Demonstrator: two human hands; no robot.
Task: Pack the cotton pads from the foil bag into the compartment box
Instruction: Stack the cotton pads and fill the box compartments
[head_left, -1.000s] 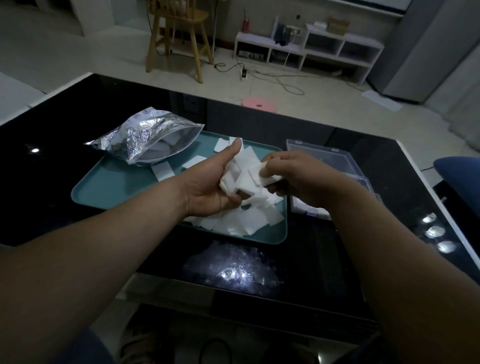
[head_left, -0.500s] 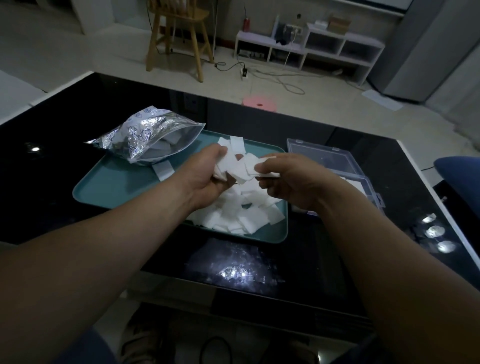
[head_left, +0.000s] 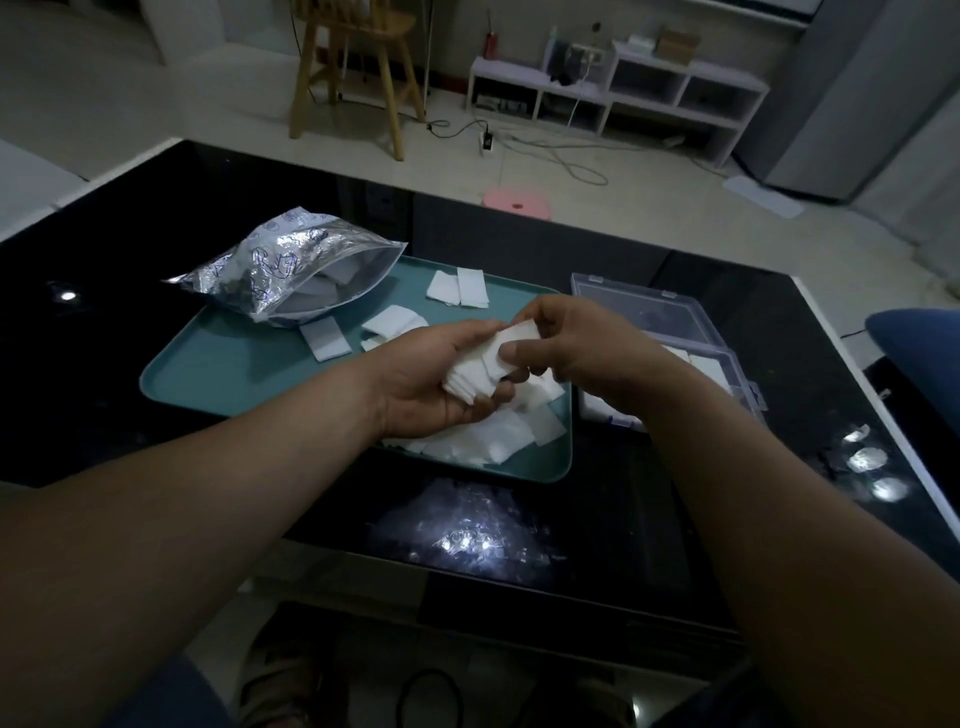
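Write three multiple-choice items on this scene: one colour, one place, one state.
1. The rectangular plastic tray is: A) red B) teal C) yellow.
2. The crinkled silver foil bag lies: A) across that tray's far left corner B) on the floor C) on a chair.
3. The left hand: A) lies flat B) holds the bag C) grips a stack of white square cotton pads.
Key: 1B, its bare bottom shows teal; 2A, the bag's mouth overlaps that corner; 3C, it curls round the stack.
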